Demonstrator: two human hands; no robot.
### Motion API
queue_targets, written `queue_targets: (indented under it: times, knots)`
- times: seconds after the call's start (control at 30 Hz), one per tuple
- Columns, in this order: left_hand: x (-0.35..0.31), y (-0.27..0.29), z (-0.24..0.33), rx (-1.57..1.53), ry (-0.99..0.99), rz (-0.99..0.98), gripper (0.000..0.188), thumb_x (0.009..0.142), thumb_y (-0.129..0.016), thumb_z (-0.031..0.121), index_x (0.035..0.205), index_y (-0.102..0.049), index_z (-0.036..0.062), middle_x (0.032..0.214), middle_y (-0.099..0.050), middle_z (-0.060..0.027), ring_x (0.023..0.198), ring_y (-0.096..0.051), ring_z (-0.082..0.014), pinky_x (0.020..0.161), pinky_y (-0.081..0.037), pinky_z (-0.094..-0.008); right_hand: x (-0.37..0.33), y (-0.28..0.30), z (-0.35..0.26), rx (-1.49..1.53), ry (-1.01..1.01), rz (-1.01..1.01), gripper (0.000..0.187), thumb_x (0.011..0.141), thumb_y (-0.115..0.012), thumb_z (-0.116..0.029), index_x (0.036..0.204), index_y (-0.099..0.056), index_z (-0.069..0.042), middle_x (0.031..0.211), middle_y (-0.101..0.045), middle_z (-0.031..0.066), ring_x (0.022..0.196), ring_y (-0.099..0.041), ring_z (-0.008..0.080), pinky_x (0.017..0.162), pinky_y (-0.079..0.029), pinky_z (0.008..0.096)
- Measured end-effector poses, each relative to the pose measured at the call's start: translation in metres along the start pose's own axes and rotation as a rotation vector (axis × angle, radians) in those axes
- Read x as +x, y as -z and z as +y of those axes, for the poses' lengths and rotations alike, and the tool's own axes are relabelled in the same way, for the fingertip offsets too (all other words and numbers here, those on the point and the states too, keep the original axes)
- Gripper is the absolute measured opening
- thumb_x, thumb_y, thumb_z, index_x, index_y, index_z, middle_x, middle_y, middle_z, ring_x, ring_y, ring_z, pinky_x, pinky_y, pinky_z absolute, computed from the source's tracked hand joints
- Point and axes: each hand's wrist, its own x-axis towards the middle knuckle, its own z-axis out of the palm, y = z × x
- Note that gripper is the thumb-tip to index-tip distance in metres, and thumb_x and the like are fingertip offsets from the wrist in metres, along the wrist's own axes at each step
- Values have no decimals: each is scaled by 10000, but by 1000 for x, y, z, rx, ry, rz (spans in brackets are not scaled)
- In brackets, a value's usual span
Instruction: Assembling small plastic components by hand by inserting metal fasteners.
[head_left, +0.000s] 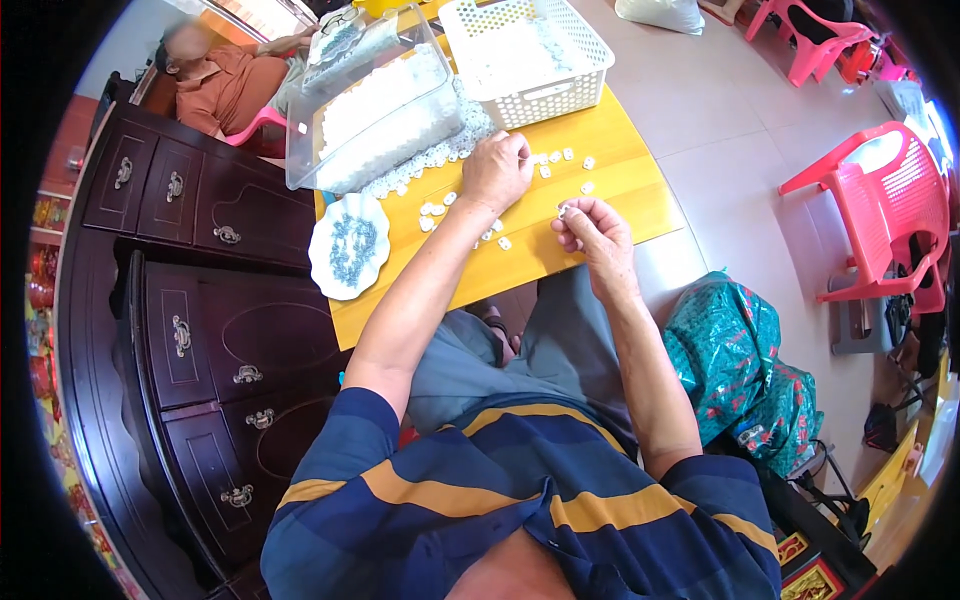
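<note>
My right hand [597, 238] pinches a small white plastic piece [563, 211] between thumb and forefinger, just over the table's near edge. My left hand [497, 172] is curled above the yellow tabletop [632, 195], in front of the white basket. Its fingertips are mostly hidden, so whatever they hold cannot be made out. Similar small white pieces [587, 187] lie scattered around both hands, several of them under my left wrist. Left of my left forearm, a white scalloped plate [319, 252] holds many tiny blue-grey parts [352, 246].
Beyond my left hand stand a clear plastic bin [300, 165] full of white pieces and a white perforated basket [550, 104]. A dark wooden cabinet [235, 310] borders the left side. To the right are a green patterned bag [722, 340] and a pink chair [880, 200]. Another person [232, 90] sits far left.
</note>
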Motion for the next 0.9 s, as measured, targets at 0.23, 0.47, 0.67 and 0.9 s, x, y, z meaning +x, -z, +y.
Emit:
queue_targets:
  times: [0.23,0.47,0.67,0.9]
  knots:
    - [-14,3,3,-210,-41,111,149,812,-737,137,759,-621,60,729,-644,-69,645,-639,-191,603,-512,-345,0,-1,0,11,-10,8,131,988,-618,-155,1065,-650,-54,847,-694,13,691,-601,56,648,-476,196]
    - [-52,27,24,-747,181,112,52,920,-642,30,909,-592,43,779,-566,52,644,-498,-4,570,-421,-187,-1,-2,-1,9,-9,10,134,985,-620,-158,1063,-649,-53,848,-695,14,690,-602,59,649,-479,203]
    - [-92,35,25,-1016,341,108,104,932,-635,27,1028,-673,13,860,-638,25,708,-557,-22,645,-477,-188,-3,-4,1,-17,-17,13,137,982,-622,-154,1064,-649,-47,850,-696,20,693,-606,66,654,-485,209]
    - [-108,50,19,-1072,378,42,138,953,-665,86,1057,-674,-5,868,-645,18,734,-580,-35,656,-495,-194,-3,-5,4,-38,-4,-33,135,985,-618,-150,1067,-654,-50,872,-703,32,698,-610,71,651,-484,203]
